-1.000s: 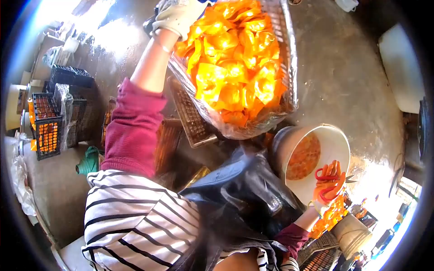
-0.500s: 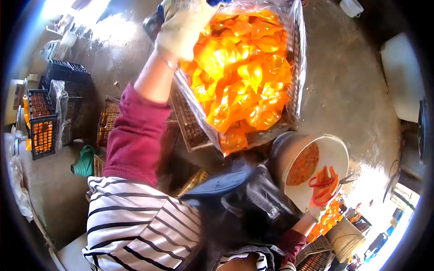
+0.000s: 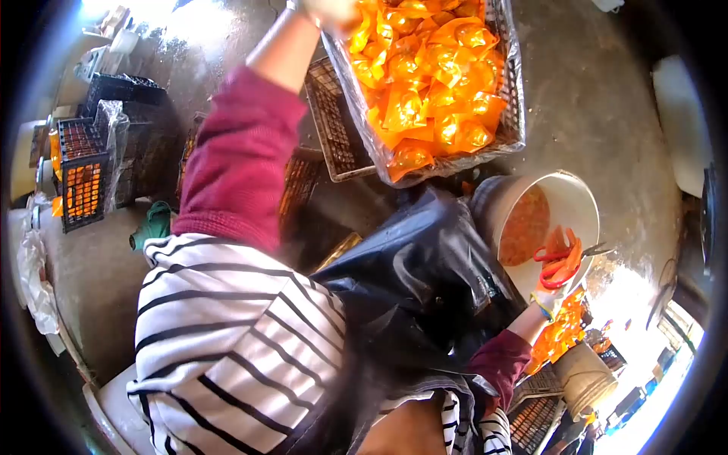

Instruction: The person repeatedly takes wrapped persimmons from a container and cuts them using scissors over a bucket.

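At the top edge, my left hand (image 3: 334, 10) in a pale glove is blurred and partly cut off, beside the upper left rim of a plastic-lined crate (image 3: 516, 114); its fingers are hidden. Shiny orange plastic packets (image 3: 425, 91) fill that crate. My right hand (image 3: 563, 262), in an orange glove, is closed on red-handled scissors (image 3: 597, 249), their blades pointing right. It is over the mouth of a white bucket (image 3: 580, 199) tipped toward me in view, with reddish-orange contents (image 3: 526, 227) inside.
A brown crate (image 3: 334, 125) stands beside the lined one. Black crates (image 3: 83, 171) with orange contents stand at the left, near a green object (image 3: 154, 225). A black plastic apron (image 3: 425, 265) covers my lap. More orange packets (image 3: 557, 334) and a beige bucket (image 3: 588, 375) are lower right.
The view has tilted, so the lined crate sits higher in it. My left hand has moved up to the frame's edge. The scissors stay in my right hand.
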`<action>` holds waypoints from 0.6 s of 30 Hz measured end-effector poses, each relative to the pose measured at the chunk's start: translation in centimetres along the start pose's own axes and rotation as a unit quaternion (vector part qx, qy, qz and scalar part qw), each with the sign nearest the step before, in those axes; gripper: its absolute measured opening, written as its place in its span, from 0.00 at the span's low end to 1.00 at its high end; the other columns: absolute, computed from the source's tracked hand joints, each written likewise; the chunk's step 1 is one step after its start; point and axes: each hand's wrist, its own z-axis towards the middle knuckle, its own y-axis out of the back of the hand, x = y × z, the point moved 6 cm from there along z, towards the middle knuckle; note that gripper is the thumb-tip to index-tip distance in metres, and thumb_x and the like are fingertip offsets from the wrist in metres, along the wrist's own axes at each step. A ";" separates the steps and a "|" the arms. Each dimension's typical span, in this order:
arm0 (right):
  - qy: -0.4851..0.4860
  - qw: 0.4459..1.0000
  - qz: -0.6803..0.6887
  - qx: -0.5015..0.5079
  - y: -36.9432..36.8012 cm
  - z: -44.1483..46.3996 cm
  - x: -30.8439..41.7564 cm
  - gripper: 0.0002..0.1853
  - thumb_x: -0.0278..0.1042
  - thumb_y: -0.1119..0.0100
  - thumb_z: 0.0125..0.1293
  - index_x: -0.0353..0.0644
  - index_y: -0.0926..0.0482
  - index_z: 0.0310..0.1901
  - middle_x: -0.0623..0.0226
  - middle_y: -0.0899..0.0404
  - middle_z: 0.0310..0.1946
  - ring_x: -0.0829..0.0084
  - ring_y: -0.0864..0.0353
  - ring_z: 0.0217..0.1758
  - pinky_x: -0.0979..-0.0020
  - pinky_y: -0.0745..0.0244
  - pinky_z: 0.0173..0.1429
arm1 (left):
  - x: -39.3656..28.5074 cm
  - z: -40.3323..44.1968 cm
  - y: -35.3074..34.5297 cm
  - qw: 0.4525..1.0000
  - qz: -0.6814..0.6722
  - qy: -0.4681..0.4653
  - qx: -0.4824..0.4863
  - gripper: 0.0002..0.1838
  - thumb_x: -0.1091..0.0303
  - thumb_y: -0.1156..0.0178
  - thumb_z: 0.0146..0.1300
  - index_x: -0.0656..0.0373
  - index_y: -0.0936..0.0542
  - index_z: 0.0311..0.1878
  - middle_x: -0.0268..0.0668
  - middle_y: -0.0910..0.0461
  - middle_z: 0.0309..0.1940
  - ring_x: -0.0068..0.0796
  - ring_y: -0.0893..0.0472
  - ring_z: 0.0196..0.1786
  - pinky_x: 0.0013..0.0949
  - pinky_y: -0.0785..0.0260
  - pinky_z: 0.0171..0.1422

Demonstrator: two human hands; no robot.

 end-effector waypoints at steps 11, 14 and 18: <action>-0.028 0.998 0.043 0.031 -2.3 -3.6 1.0 0.18 0.44 0.54 0.68 0.42 0.29 0.53 0.52 0.22 0.46 0.63 0.20 0.34 0.70 0.28 0.29 | -5.0 -13.0 -15.1 0.954 0.125 -0.155 0.226 0.31 0.58 0.36 0.53 0.51 0.32 0.62 0.44 0.32 0.61 0.43 0.32 0.62 0.40 0.38 0.64; -0.025 0.996 0.052 0.062 -0.1 -3.8 -0.7 0.18 0.44 0.53 0.68 0.43 0.29 0.53 0.53 0.24 0.50 0.62 0.20 0.46 0.74 0.29 0.33 | -5.4 -12.7 -15.5 0.947 0.031 -0.072 0.311 0.25 0.60 0.39 0.55 0.50 0.28 0.58 0.42 0.27 0.56 0.47 0.24 0.52 0.40 0.33 0.57; -0.027 0.996 0.089 -0.002 1.8 -3.6 -1.5 0.17 0.42 0.52 0.68 0.40 0.27 0.51 0.54 0.24 0.50 0.61 0.20 0.47 0.70 0.24 0.38 | -2.9 -13.3 -14.3 0.769 -0.472 0.333 0.274 0.13 0.60 0.40 0.59 0.54 0.21 0.46 0.36 0.19 0.38 0.36 0.20 0.44 0.40 0.26 0.47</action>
